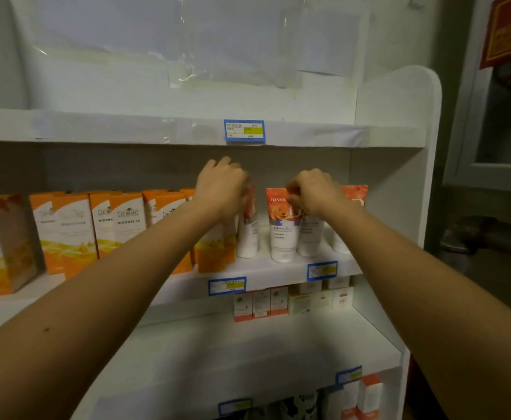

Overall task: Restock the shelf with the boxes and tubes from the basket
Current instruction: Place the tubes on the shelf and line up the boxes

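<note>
Both my hands reach into the middle shelf (266,269) of a white rack. My left hand (222,186) is closed around the top of a white-and-orange tube (248,234) standing upright beside the orange boxes (118,225). My right hand (315,192) pinches the orange top of another tube (310,237), which stands just behind a front tube with a rose print (281,234). A further tube (352,207) stands at the far right, partly hidden by my right wrist. The basket is not in view.
Several orange-and-white boxes fill the left of the middle shelf. Small boxes (290,300) sit at the back of the shelf below. Blue price tags (244,131) mark the shelf edges. The top shelf holds clear plastic sheeting (233,47). More boxes (366,395) stand at the bottom right.
</note>
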Demonstrator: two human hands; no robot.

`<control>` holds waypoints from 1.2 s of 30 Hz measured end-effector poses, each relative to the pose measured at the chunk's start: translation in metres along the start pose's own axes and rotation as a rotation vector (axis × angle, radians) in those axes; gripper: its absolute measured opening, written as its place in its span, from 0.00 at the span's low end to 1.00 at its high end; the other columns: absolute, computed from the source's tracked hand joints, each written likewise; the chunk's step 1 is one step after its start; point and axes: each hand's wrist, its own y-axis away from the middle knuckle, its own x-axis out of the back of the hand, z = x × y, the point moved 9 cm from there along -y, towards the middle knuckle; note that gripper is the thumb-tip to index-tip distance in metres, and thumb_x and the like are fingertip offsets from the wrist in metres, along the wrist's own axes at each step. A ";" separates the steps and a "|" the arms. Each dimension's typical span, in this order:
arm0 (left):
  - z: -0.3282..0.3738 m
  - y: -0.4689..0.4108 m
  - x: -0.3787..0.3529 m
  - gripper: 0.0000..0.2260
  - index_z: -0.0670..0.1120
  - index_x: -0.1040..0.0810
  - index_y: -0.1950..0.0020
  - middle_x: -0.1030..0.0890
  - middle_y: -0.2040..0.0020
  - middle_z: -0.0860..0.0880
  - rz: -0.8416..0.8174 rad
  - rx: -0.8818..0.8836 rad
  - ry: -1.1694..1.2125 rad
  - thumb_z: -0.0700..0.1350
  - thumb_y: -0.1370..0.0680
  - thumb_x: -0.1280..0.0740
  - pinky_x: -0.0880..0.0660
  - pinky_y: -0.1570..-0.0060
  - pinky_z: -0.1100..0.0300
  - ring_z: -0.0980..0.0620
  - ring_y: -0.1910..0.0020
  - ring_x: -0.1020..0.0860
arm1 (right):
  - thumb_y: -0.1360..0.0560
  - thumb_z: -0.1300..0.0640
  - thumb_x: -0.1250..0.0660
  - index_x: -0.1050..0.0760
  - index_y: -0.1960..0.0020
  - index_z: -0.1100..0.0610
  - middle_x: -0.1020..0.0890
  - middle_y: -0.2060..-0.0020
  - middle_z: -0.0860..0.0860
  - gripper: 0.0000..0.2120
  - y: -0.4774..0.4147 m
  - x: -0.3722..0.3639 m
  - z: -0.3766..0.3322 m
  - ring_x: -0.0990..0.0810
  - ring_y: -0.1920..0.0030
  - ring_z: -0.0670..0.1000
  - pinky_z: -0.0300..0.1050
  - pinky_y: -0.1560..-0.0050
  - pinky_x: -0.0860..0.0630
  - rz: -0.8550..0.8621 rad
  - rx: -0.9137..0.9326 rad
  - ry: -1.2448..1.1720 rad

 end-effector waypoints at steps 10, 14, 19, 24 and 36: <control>-0.058 0.054 0.037 0.19 0.45 0.30 0.32 0.25 0.35 0.44 0.098 0.057 0.009 0.48 0.22 0.39 0.31 0.41 0.52 0.46 0.37 0.29 | 0.24 0.53 0.38 0.34 0.33 0.52 0.31 0.36 0.52 0.19 0.028 0.012 -0.023 0.22 0.49 0.58 0.53 0.52 0.22 0.205 0.183 0.013; -0.102 0.089 0.051 0.19 0.44 0.29 0.32 0.24 0.35 0.43 0.057 0.165 -0.052 0.47 0.23 0.38 0.31 0.41 0.50 0.44 0.36 0.29 | 0.23 0.54 0.40 0.30 0.38 0.54 0.28 0.40 0.52 0.14 0.042 0.015 -0.056 0.23 0.51 0.54 0.45 0.59 0.28 0.230 0.303 -0.047; -0.160 0.137 0.067 0.19 0.44 0.29 0.33 0.25 0.34 0.43 -0.062 0.343 -0.125 0.48 0.22 0.38 0.30 0.40 0.48 0.44 0.34 0.30 | 0.23 0.52 0.39 0.29 0.40 0.52 0.27 0.42 0.50 0.13 0.052 0.013 -0.108 0.23 0.50 0.51 0.43 0.59 0.30 0.212 0.433 -0.105; -0.202 0.181 0.083 0.15 0.44 0.27 0.37 0.24 0.38 0.43 -0.116 0.480 -0.149 0.46 0.22 0.39 0.28 0.46 0.51 0.44 0.37 0.29 | 0.23 0.52 0.39 0.28 0.41 0.51 0.26 0.42 0.49 0.12 0.057 0.008 -0.164 0.24 0.48 0.50 0.43 0.56 0.31 0.151 0.519 -0.164; -0.259 0.186 0.084 0.14 0.42 0.26 0.39 0.22 0.42 0.42 -0.168 0.395 -0.183 0.46 0.22 0.39 0.24 0.47 0.51 0.44 0.41 0.26 | 0.24 0.50 0.39 0.25 0.40 0.50 0.24 0.42 0.49 0.14 0.046 0.002 -0.270 0.28 0.41 0.51 0.46 0.48 0.29 0.123 0.624 -0.153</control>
